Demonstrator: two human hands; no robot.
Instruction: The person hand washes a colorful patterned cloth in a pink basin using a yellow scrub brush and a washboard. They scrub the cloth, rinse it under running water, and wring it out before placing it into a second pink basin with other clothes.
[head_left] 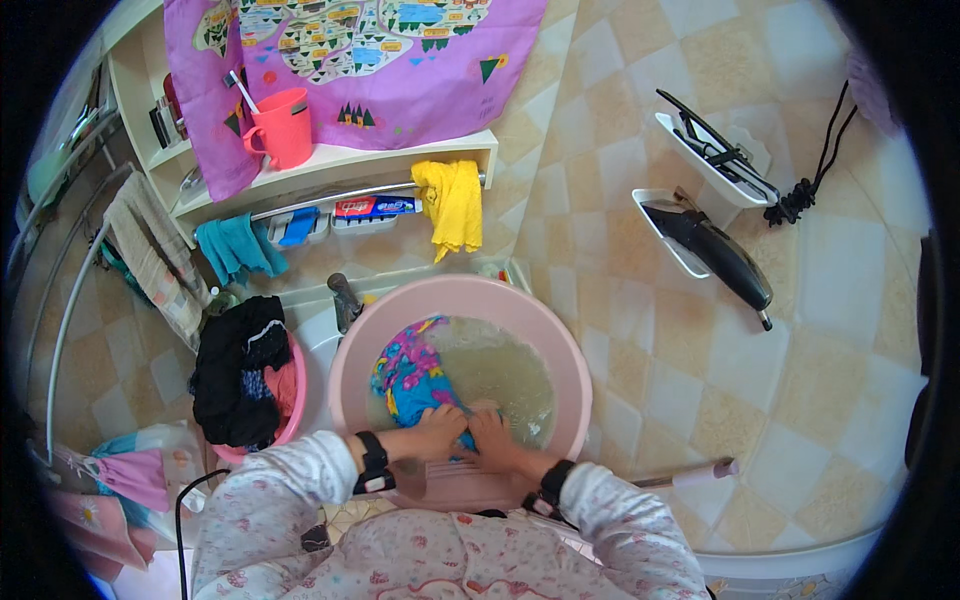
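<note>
A blue cloth with pink and yellow patterns (pixel 408 372) lies partly in cloudy water (pixel 505 375) inside a wide pink basin (pixel 572 400). Its near end is bunched under both hands, against the ridged washboard slope (pixel 455 482) at the basin's near side. My left hand (pixel 436 432) is closed over the cloth's edge. Close beside it, my right hand (pixel 492 440) grips the same end, its fingertips hidden in the folds. Dark bands circle both wrists.
Left of the basin stands a pink tub (pixel 298 385) heaped with dark clothes (pixel 235 370). A faucet (pixel 344 302) rises behind the basin's left rim. Beyond, a shelf (pixel 400 165) carries a red cup (pixel 288 130); a yellow cloth (pixel 449 205) hangs below. A hair dryer (pixel 715 250) sits in a wall holder at right.
</note>
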